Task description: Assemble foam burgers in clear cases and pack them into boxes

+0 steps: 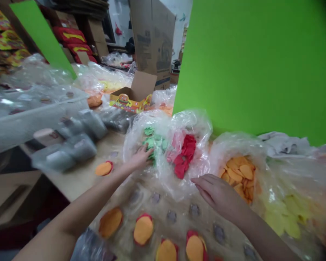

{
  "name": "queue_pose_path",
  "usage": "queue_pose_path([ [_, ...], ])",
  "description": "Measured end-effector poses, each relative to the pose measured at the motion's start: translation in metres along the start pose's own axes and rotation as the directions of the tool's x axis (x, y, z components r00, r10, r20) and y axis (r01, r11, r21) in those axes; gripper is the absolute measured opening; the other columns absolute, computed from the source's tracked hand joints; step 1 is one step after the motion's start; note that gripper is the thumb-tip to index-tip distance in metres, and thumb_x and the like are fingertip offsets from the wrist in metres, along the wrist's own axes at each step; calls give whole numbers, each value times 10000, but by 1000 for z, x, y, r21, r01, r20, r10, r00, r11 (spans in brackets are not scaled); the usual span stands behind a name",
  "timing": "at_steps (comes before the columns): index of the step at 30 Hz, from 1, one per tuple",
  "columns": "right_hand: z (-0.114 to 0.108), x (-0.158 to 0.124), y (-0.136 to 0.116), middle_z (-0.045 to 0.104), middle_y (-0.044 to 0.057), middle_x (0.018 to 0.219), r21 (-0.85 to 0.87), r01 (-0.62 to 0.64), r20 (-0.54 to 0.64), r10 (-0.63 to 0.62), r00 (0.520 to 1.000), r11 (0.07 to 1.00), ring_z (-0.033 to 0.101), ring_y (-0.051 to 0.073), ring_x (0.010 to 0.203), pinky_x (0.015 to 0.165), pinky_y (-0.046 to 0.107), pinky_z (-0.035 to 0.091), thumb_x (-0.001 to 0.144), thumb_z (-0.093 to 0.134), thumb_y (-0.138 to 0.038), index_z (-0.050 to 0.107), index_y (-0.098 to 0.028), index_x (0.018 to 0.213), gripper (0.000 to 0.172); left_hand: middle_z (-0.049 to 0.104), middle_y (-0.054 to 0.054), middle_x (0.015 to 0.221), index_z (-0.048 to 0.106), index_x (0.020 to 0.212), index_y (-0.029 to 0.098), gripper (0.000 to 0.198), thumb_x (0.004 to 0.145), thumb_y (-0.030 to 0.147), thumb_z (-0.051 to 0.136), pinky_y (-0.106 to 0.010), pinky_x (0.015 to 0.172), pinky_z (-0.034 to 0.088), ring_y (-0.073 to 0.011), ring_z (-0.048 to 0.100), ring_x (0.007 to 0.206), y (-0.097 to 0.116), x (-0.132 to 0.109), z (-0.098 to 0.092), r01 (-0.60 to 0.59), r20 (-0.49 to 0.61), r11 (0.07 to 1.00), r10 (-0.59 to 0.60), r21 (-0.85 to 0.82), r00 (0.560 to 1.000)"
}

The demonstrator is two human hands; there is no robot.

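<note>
Picking step, looks like: left hand reaches into the bag, fingertips on the green felt pieces, grip unclear. Right hand hovers open by the red pieces. Next probably needs a single-piece pinch.

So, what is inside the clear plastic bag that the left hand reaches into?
Inside the clear plastic bag lie green flat pieces, with the left hand at them. Crumpled plastic and the hand cover the lower pieces, so how deep the pile goes cannot be seen.
</note>
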State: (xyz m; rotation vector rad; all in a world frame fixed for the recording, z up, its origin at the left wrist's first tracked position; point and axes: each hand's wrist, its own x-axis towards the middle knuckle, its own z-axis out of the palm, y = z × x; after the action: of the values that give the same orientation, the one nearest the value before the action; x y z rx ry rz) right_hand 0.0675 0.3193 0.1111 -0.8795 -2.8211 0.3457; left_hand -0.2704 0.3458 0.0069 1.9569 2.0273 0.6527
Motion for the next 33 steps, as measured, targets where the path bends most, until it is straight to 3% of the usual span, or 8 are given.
queue_pose_path([
  [3, 11, -7, -11, 639, 57, 974, 54, 2, -3, -1, 1000, 999, 582, 182, 894, 783, 333, 472, 878, 398, -191, 587, -213, 1067, 268, 385, -76, 1377, 477, 1226, 266, 536, 711, 275, 626, -389, 993, 346, -258, 386, 1234, -1, -31, -26, -5, -17, 999, 6, 51, 1000],
  [8, 18, 8, -40, 642, 40, 996, 234, 41, -64, -26, 998, 971, 588, 162, 910, 775, 293, 467, 873, 416, -209, 590, -230, 1065, 260, 558, -142, 1153, 528, 1127, 143, 343, 846, 283, 390, -417, 957, 372, -255, 500, 1101, -57, -92, -82, 221, -221, 966, -187, 136, 957],
  [12, 35, 88, -81, 653, 7, 993, 340, 85, -120, -47, 992, 937, 597, 119, 896, 773, 222, 455, 893, 406, -241, 585, -228, 1059, 244, 564, -163, 1148, 562, 1031, 125, 315, 762, 274, 499, -436, 1001, 326, -290, 464, 1149, -93, -133, -75, 270, -238, 956, -237, 116, 942],
  [14, 50, 143, -92, 655, 3, 996, 194, 16, -109, 6, 994, 981, 595, 111, 903, 768, 201, 442, 897, 392, -221, 585, -226, 1068, 259, 527, -167, 1200, 551, 1030, 127, 316, 758, 281, 507, -441, 1018, 299, -293, 424, 1188, -97, -144, -63, 282, -258, 957, -256, 68, 932],
  [18, 87, 228, -80, 637, 147, 984, -95, -238, -154, 222, 963, 967, 571, 209, 940, 807, 306, 420, 892, 355, -190, 628, -98, 973, 299, 519, -151, 1184, 553, 928, 153, 242, 726, 286, 566, -438, 999, 306, -294, 432, 1161, -90, -152, -55, 307, -302, 946, -324, -104, 896],
  [21, 111, 250, -60, 633, 201, 903, -162, -339, -168, 312, 935, 927, 568, 264, 898, 758, 362, 424, 880, 403, -271, 636, -54, 893, 319, 580, -88, 1004, 544, 837, 181, 210, 665, 256, 636, -411, 952, 353, -263, 509, 1037, -82, -152, -60, 327, -323, 899, -414, -291, 851],
  [28, 139, 239, -52, 581, 172, 1051, -278, -181, -208, 125, 970, 943, 473, 270, 1042, 836, 373, 350, 876, 389, -191, 566, -104, 1039, 256, 583, -30, 883, 482, 907, 200, 202, 756, 305, 565, -328, 799, 474, -172, 580, 882, -93, -157, -80, 293, -231, 489, -755, -822, 614],
  [33, 138, 238, -43, 617, 153, 931, -309, -45, -194, -17, 981, 950, 514, 248, 959, 781, 350, 369, 864, 357, -104, 584, -116, 998, 264, 562, -20, 667, 498, 749, 166, 199, 820, 350, 469, -291, 641, 515, -119, 572, 608, -105, -188, -99, 219, 50, 98, -809, -971, 585],
])
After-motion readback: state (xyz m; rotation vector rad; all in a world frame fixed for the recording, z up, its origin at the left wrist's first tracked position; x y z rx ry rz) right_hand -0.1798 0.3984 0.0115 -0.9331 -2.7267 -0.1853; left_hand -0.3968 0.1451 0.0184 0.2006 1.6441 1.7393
